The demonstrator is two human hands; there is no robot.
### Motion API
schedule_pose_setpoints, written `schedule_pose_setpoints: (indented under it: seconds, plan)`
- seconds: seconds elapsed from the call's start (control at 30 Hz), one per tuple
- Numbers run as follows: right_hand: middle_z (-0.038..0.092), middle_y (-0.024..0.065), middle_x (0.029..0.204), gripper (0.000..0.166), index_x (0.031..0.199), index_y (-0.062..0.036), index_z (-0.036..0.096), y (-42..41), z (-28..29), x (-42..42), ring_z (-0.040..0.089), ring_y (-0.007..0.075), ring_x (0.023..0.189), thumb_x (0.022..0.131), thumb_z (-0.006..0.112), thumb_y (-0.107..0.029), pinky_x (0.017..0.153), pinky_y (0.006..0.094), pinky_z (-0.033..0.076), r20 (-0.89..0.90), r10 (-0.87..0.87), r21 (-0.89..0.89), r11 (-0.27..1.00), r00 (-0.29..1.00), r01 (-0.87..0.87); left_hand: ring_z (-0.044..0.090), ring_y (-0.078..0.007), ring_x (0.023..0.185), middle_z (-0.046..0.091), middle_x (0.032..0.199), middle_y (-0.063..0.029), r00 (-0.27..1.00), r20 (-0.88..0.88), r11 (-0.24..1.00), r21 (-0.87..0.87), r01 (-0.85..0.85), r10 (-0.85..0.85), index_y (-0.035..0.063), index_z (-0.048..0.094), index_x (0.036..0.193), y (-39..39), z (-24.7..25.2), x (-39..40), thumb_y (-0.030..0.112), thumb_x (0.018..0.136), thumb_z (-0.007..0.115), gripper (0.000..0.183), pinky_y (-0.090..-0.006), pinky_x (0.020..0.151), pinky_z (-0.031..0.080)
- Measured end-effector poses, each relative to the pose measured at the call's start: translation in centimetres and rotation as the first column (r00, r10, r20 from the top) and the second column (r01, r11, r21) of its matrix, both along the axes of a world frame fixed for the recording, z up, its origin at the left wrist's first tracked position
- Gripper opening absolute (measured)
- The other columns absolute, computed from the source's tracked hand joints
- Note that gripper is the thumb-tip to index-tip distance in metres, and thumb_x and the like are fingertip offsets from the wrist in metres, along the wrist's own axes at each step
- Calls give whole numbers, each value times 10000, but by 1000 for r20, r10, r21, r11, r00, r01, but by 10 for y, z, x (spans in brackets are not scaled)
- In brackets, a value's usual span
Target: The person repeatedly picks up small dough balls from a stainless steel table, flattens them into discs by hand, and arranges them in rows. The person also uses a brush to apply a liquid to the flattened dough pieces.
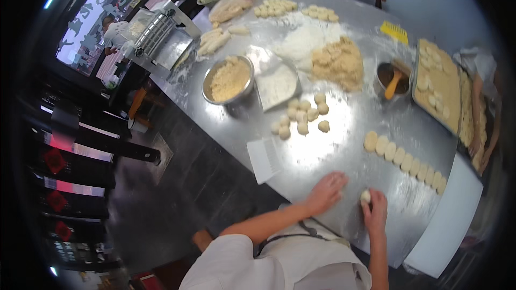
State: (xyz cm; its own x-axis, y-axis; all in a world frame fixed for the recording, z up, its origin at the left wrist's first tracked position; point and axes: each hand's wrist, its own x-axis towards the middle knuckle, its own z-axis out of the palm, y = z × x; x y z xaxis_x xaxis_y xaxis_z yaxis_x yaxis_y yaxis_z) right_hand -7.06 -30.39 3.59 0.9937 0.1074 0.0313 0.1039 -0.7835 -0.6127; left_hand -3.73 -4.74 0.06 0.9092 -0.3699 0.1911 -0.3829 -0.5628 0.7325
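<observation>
My right hand [375, 209] holds a small ball of dough [365, 196] between thumb and fingers, just above the steel table [342, 225]. To its left, my left hand [327, 193] is low over the tabletop with its fingers curled; what lies beneath them is hidden, so I cannot tell if it holds anything. Round dough balls [302, 116] are grouped beyond my hands. At the right, flattened oval dough pieces [399, 156] form a slanting row. A white plastic scraper [263, 161] lies near the table's left edge.
Farther back are a steel bowl of crumbly filling [228, 79], a scoop of flour [278, 84], a dough mound [338, 63] and a pot with an orange-handled tool [393, 80]. Filled trays [437, 84] line the right side, with another person's arms [477, 104]. A roller machine [159, 34] stands back left.
</observation>
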Motion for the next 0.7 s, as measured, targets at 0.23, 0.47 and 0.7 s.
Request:
schedule_pose_setpoints:
  seconds: [0.23, 0.47, 0.7]
  plan:
    - [632, 189, 1213, 510, 1290, -7, 646, 12, -11, 21, 589, 411, 1104, 811, 817, -32, 975, 481, 495, 72, 109, 51, 992, 991, -113, 561, -414, 1262, 598, 1376, -178, 988, -117, 985, 151, -87, 105, 52, 583, 1443, 2, 21, 11, 85, 869, 778, 607, -474, 1086, 479]
    - [654, 164, 1086, 347, 1120, -8, 684, -5, -4, 16, 624, 405, 999, 794, 805, -17, 908, 482, 510, 195, -33, 242, 970, 980, -15, 626, -417, 1188, 688, 1234, -190, 985, 83, 988, -53, -147, 151, 33, 686, 1279, -7, 31, 1, 24, 848, 781, 442, -474, 1017, 524]
    - [614, 120, 1245, 541, 1357, -97, 648, -2, -9, -3, 579, 355, 1119, 864, 837, -218, 958, 488, 471, 68, -3, -65, 998, 998, 7, 556, -418, 1268, 622, 1376, -196, 1000, 11, 993, 117, -27, 26, 9, 497, 1549, 12, 0, -2, 88, 821, 857, 815, -500, 1102, 441]
